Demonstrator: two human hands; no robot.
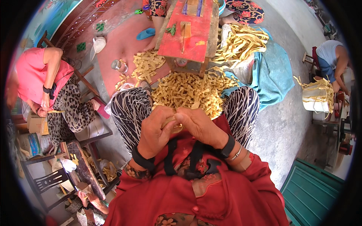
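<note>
My left hand [157,129] and my right hand [200,127] meet above my lap, thumbs and fingertips pinched together. Between them shows part of a pale yellow strip [177,129], mostly covered by the fingers. Just beyond my hands, between my knees, lies a large heap of short, folded yellow pieces [188,92]. A smaller pile of flatter pale pieces [148,64] is spread on the floor beyond my left knee.
A red-topped wooden bench [171,45] stands ahead, with long yellow strips [243,45] heaped to its right beside a teal cloth [275,79]. A glass jar [120,66] is at left. Co-workers sit at left [41,73], far right [335,60] and beyond the bench.
</note>
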